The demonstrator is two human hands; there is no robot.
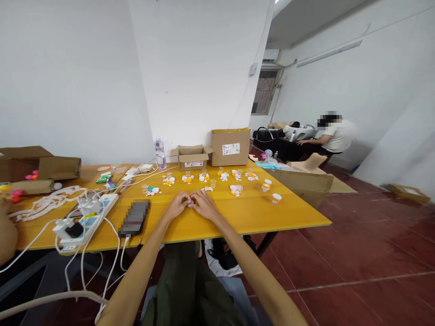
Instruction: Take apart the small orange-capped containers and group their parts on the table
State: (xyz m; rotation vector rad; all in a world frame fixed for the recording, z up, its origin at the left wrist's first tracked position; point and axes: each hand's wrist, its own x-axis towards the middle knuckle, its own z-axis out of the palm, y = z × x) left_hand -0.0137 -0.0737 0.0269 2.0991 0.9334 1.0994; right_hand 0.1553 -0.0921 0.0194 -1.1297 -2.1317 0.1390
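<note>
My left hand (178,205) and my right hand (204,204) meet over the near part of the yellow table (251,222). Their fingertips are pinched around a small pale piece (190,202), mostly covered by the fingers, so its kind is unclear. Just beyond the hands lies a group of small white parts (205,189) beside a clear cup (213,183). Farther back, several little piles of white and orange parts (187,179) sit in a row. One pile to the left has a teal ring (150,189). On the right stand lidded cups (277,198) with white tops.
A phone (135,218) and a power strip (98,217) with tangled white cables lie left. Cardboard boxes (231,149) and a water bottle (160,155) stand against the wall. Another person's arm (7,231) shows at far left; a person (340,136) sits at back right.
</note>
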